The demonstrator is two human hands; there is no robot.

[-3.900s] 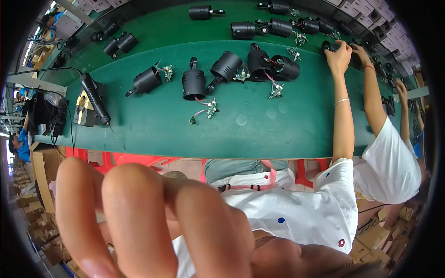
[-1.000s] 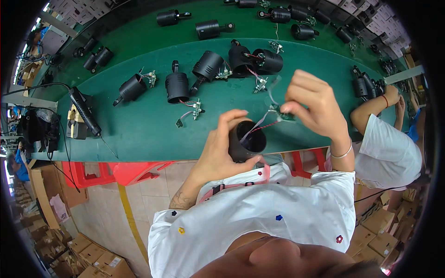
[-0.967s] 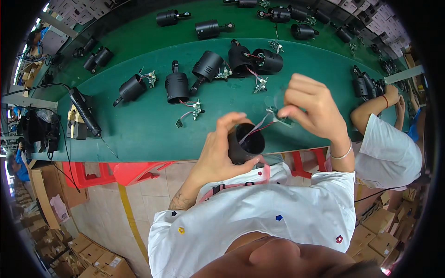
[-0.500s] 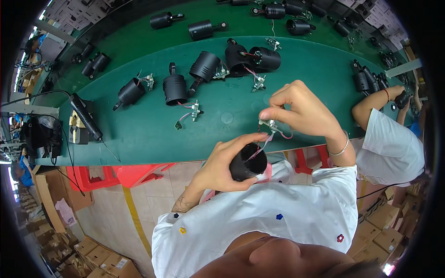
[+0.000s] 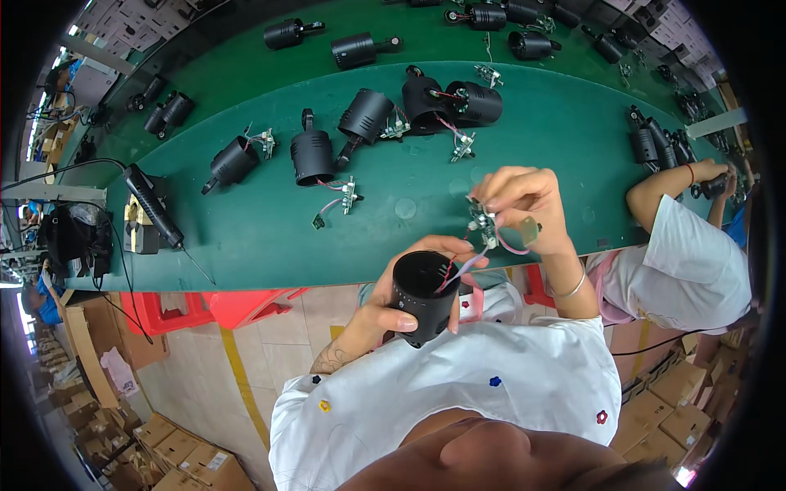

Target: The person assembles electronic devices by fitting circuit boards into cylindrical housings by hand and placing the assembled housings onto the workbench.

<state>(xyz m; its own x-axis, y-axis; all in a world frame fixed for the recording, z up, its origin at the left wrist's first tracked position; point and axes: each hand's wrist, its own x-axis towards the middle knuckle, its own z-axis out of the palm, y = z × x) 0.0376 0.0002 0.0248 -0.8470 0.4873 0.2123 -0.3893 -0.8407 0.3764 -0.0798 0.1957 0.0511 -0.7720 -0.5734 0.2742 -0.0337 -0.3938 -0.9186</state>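
Observation:
My left hand [image 5: 385, 299] is wrapped round a black cylindrical housing [image 5: 424, 301], its open end tilted up and toward the bench. Red wires and a pale flat cable [image 5: 468, 270] run out of that opening to a small green circuit board [image 5: 481, 219]. The fingers of my right hand [image 5: 528, 204] pinch this board above and to the right of the housing. A second, smaller board [image 5: 531, 231] hangs by a pink cable beside my right palm. The inside of the housing is dark.
Several similar black housings [image 5: 312, 157], some with boards on wires, lie on the green bench [image 5: 262, 237]. A corded tool with a thin metal tip [image 5: 154, 206] rests on a holder at the left. Red stools [image 5: 246, 306] stand below the edge. A co-worker's arm [image 5: 667, 186] is at the right.
The housing has turned more upright in my left hand, showing its outer side. My right hand has moved down, and the smaller board has come into sight beside it.

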